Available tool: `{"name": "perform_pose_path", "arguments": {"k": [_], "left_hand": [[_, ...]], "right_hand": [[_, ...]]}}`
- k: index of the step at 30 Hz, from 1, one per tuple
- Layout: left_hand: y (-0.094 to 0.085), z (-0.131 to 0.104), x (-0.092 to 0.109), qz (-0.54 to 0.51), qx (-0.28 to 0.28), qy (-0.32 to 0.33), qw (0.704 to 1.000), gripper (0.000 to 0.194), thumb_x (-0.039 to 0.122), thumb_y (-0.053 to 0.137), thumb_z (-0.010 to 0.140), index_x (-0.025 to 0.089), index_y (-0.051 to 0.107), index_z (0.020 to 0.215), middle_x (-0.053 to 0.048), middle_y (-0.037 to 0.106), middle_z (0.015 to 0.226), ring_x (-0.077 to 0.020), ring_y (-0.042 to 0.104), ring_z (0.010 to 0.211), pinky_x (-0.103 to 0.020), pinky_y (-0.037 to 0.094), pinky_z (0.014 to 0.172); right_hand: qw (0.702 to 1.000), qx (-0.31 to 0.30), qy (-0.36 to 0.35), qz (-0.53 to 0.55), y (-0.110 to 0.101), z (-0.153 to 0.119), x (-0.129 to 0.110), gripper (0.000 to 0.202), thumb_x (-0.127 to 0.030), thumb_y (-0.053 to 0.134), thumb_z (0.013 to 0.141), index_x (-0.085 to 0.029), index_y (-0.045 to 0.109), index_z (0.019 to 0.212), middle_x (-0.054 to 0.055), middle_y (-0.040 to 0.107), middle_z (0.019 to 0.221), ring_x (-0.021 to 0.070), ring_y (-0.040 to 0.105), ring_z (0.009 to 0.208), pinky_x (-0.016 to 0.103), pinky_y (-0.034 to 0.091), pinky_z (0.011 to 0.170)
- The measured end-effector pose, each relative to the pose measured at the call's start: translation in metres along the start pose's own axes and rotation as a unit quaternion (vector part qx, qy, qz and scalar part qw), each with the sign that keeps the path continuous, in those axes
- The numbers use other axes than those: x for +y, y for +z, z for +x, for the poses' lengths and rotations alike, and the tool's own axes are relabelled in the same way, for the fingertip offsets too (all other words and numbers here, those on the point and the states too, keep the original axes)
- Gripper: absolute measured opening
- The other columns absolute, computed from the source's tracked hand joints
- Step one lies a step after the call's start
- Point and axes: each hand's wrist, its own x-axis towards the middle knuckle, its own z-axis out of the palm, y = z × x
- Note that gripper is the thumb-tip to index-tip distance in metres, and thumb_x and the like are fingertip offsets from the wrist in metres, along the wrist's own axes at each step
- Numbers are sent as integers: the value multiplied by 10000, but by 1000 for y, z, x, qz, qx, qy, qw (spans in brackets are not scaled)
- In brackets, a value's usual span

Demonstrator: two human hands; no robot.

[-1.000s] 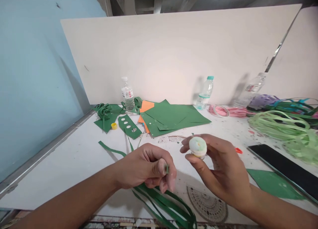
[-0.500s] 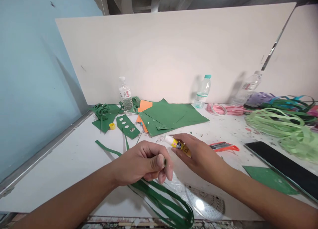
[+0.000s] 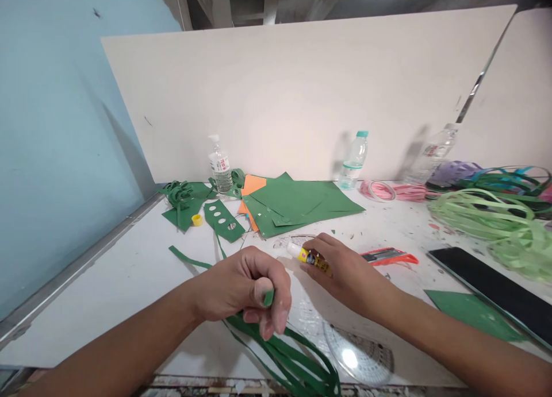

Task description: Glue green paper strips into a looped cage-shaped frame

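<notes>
My left hand [image 3: 248,290] is closed, its thumb and fingers pinching a green paper strip [image 3: 268,297] whose end shows by the thumb. Beneath that hand lies a bundle of long green paper strips [image 3: 297,357], partly covered by the fingers. My right hand [image 3: 340,268] grips a glue stick [image 3: 311,259] with a yellow label, its white end pointing left over the table. A small yellow cap [image 3: 197,220] rests farther back on the left. Just beyond my right wrist lies an orange utility knife [image 3: 390,256].
Green paper sheets [image 3: 302,204] lie at the back, near a clear bottle [image 3: 221,170] and a teal-capped bottle [image 3: 353,161]. A clear protractor [image 3: 360,354] is at the front edge. On the right are a phone [image 3: 491,288], a green sheet [image 3: 470,313] and light green strips [image 3: 483,213].
My left hand has turned and lowered slightly, so the green strip's end now shows by the thumb. My right hand with the glue stick has hardly moved.
</notes>
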Motion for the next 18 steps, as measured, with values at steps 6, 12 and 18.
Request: {"name": "perform_pose_path", "arguments": {"k": [6,12,18], "left_hand": [[4,3,1,32,92,-18,995,476,578,734,919,133,695,752,5,586,602,-42,382,443,-184,256,406],[6,6,-1,46,168,-18,984,466,561,735,926,126,680,767,24,574,622,-33,332,465,-181,222,425],[7,5,2,64,194,-64,977,498,604,746,895,134,673,747,33,549,568,-42,322,439,-190,211,411]], "right_hand": [[977,31,-40,206,-3,-10,-10,87,-335,472,1077,-272,428,1116,-19,535,867,169,488,685,305,440,635],[946,13,-137,295,-4,-25,-21,158,-204,476,1053,-306,390,1139,-4,523,913,169,447,714,265,377,570],[946,44,-190,258,-6,-30,-22,288,-128,509,1008,-318,404,1198,-26,480,860,157,404,664,258,374,568]]}}
